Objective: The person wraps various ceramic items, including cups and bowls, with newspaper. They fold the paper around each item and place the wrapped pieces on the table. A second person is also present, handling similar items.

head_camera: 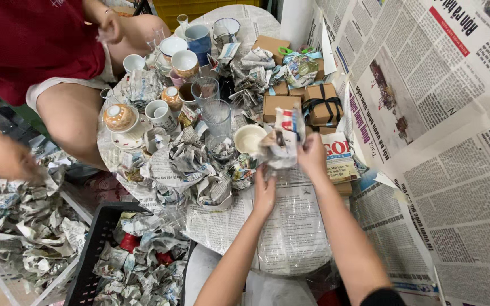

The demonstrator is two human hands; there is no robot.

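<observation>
My fingers (307,148) on the right hand (312,156) are pinched on the upper edge of a newspaper-wrapped bundle (282,141), and those of my left hand (265,192) are curled up under its lower corner, closed on the loose paper there. The bundle hangs between my hands, just above the small round table (290,238), close to a plain cream cup (249,137). What is inside the paper I cannot tell; part of the wrap looks peeled open at the top.

Judging by how things lie, I would say the work is somewhere in the middle. Plenty stands bare already: white cups (160,113), a brown patterned cup on its saucer (119,117), two clear glasses (216,116), a blue mug (199,37) and more cups at the far edge. Around them lie crumpled sheets of newspaper (185,158), cast off and flattened among the crockery.

Still, much seems left. A black crate (89,255) by the table holds more paper bundles (143,266), with something red showing between them, and a clear bin (7,272) to the left is heaped with crumpled paper. Small brown cardboard boxes (321,105), one tied with dark ribbon, sit at the right side of the table, shut as far as I can see.

Another person in a dark red top (29,39) sits across from me, one hand (9,161) reaching toward the heap of paper on the left.
</observation>
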